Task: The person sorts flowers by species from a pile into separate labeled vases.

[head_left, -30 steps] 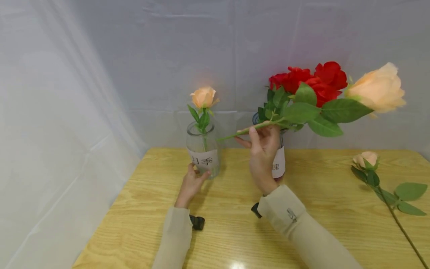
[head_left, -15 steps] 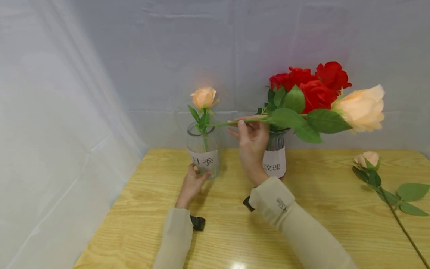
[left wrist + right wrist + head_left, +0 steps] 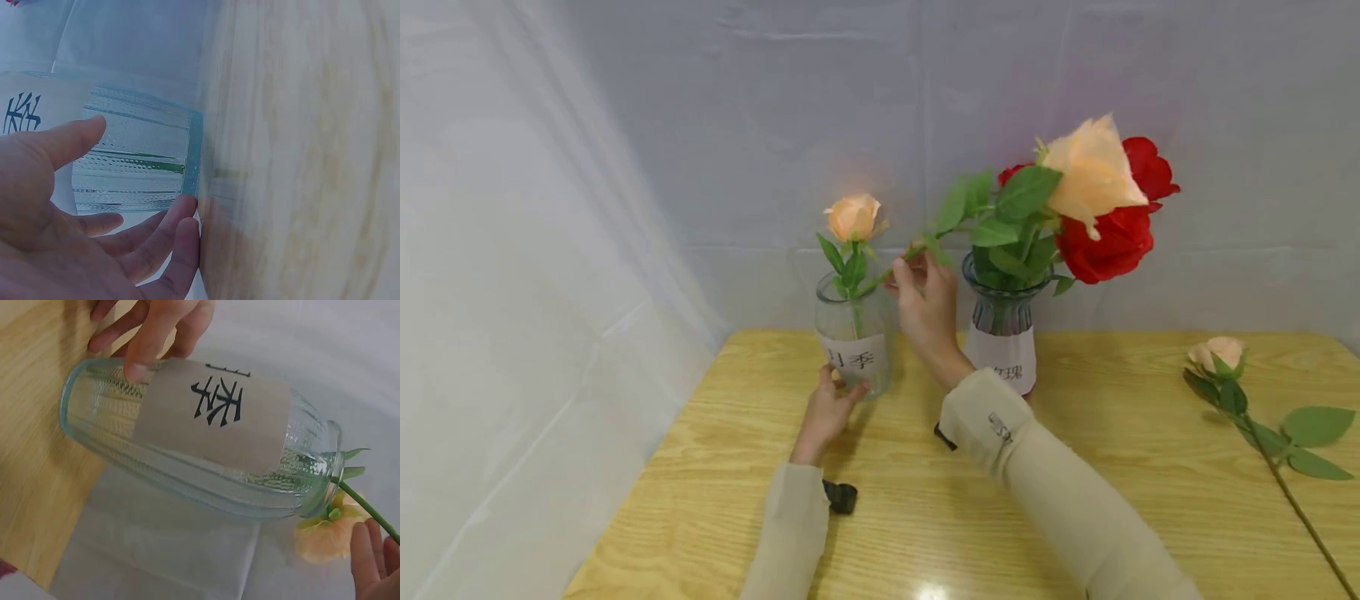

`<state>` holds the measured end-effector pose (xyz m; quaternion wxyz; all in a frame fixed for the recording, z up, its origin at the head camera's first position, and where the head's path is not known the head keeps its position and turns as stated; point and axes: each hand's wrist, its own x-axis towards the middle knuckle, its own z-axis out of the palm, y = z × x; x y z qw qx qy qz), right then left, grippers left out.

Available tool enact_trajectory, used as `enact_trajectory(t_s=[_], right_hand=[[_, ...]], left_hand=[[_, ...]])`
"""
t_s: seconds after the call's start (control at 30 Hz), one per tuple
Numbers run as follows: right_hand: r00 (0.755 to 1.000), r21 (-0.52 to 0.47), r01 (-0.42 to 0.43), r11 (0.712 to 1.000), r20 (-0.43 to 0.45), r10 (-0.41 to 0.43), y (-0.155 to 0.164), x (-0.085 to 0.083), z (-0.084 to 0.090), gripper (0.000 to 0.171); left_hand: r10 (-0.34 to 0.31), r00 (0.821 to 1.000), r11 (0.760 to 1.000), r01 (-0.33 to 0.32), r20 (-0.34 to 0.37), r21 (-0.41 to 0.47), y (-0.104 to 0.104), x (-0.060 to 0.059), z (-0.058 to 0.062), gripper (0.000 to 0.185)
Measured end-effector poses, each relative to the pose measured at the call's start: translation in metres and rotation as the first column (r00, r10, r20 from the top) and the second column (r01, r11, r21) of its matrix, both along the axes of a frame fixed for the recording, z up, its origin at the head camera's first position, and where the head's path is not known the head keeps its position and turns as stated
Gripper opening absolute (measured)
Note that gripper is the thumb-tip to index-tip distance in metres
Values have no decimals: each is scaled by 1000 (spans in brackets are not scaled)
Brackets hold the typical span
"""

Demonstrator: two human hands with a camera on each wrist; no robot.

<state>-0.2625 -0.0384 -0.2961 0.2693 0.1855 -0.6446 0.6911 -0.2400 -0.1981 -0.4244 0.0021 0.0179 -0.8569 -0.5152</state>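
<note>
My left hand (image 3: 829,417) steadies the clear glass vase (image 3: 881,387) low down, thumb (image 3: 84,136) across its front and fingers along its side. That vase bears a white label (image 3: 215,419) with dark characters and holds one peach rose (image 3: 853,218). Between thumb and fingers of my right hand (image 3: 929,312) is the green stem (image 3: 369,509) of a second, larger peach rose (image 3: 1093,175). Its lower end meets the mouth of the clear vase, while its bloom leans up to the right, overlapping red roses in the head view.
Right of the clear vase stands a bluish glass vase (image 3: 1002,315) with a white label, holding several red roses (image 3: 1105,243). Another peach rose (image 3: 1219,358) lies on the wooden table (image 3: 880,533) at the right. A pale sheet (image 3: 790,108) hangs behind the table.
My right hand has moved left toward the clear vase, bringing the stem end to its mouth. The held bloom has swung left and upward. The left hand stays at the vase.
</note>
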Motion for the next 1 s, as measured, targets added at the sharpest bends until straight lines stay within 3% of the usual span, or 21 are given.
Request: enact_trajectory(t_s=[0.17,0.3,0.37,0.6,0.7,0.8,1.0], right_hand=[[990,202,-18,979,142,-11,0,-10,8,19],[970,333,-25,943,235,-58,2,-21,16,27],[960,401,-41,915,271,-75,2,-26,20,29],[904,610,-157,777,406,-136,-3,-35,21,23],[899,635,-164,755,411,-150,-5,-36,21,22],[898,626,-168,762,416,-143,-5,-37,21,24],[890,533,-184,826,447,-91,0,-42,19,29]], left_hand=[[3,1000,1000,-3,-5,-2,0,1,0,72],[10,1000,1000,-10,-8,-2,2,1,0,72],[13,1000,1000,-13,-8,2,2,1,0,72],[23,1000,1000,-22,-14,3,2,2,-2,72],[24,1000,1000,-24,-14,5,2,2,-2,72],[19,1000,1000,-18,-17,9,2,2,-2,72],[12,1000,1000,-12,-24,12,2,2,-2,72]])
